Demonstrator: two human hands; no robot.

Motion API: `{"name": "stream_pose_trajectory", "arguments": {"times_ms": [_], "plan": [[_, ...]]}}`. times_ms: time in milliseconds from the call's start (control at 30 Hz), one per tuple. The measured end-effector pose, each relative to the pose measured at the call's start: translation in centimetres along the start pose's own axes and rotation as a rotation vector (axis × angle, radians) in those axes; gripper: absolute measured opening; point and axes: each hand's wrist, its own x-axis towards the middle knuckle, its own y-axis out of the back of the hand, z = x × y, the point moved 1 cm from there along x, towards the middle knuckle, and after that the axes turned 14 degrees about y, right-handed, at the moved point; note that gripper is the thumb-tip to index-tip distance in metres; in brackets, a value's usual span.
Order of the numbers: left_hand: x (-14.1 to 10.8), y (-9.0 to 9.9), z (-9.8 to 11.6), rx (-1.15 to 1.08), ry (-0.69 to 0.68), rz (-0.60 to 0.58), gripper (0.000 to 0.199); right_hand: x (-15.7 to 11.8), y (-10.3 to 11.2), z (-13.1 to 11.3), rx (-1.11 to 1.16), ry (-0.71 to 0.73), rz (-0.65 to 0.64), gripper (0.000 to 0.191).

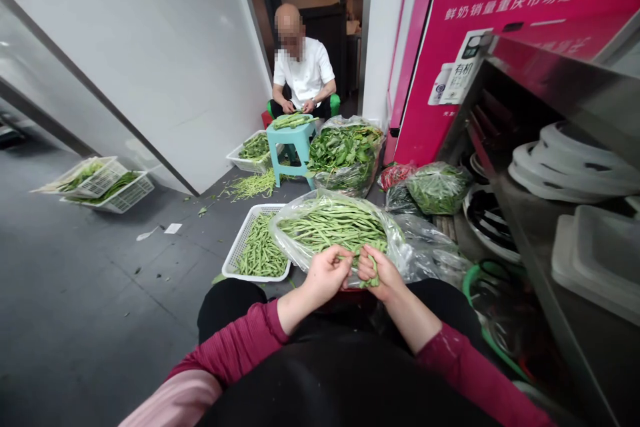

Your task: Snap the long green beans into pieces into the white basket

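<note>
My right hand (pixel 379 272) is closed around several green beans (pixel 371 280), whose ends poke out below the fingers. Close beside it, my left hand (pixel 331 269) pinches with thumb and forefinger at a bean end between the two hands. Both hands hover over the near edge of a clear plastic bag (pixel 295 243) full of long whole green beans (pixel 340 217). Left of the bag stands a white plastic basket (pixel 241 240) with short bean pieces (pixel 263 250) in it.
Opposite, a person (pixel 303 77) works greens on a light-blue stool (pixel 293 140), beside a bag of leafy greens (pixel 347 150). A metal shelf (pixel 537 227) stands close on the right, with a green basin (pixel 473 287) below. White baskets (pixel 120 197) sit far left; bean scraps (pixel 250 185) litter the floor.
</note>
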Motion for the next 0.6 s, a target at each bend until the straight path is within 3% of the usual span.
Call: {"name": "stream_pose_trajectory", "arguments": {"times_ms": [67, 167, 233, 300, 367, 467, 533, 600], "plan": [[-0.7, -0.4, -0.4, 0.092, -0.077, -0.002, 0.024, 0.5, 0.5, -0.7, 0.002, 0.044, 0.044, 0.031], [-1.4, -1.1, -1.0, 0.264, -0.220, -0.114, 0.026, 1.6, 1.7, -2.6, 0.012, 0.173, 0.136, 0.035], [-1.1, -1.3, -1.3, 0.238, -0.130, -0.190, 0.033, 2.0, 2.4, -3.5, -0.008, 0.235, 0.153, 0.032], [-0.3, -1.1, -1.4, 0.139, 0.042, -0.225, 0.040, 1.8, 2.4, -3.5, -0.089, 0.149, 0.069, 0.027], [0.8, -0.4, -1.2, 0.146, 0.106, -0.209, 0.045, 1.0, 2.0, -2.7, -0.197, -0.065, -0.092, 0.027], [1.8, 0.8, -0.4, 0.525, -0.075, -0.041, 0.044, -0.2, 1.2, -1.4, -0.267, -0.269, -0.241, 0.029], [2.3, 1.2, 0.0, 0.848, -0.192, 0.046, 0.040, -0.5, 0.8, -1.2, -0.245, -0.304, -0.278, 0.028], [3.2, 1.4, 0.0, 1.077, -0.207, 0.056, 0.038, -0.6, 0.4, -1.4, -0.219, -0.316, -0.306, 0.027]]}}
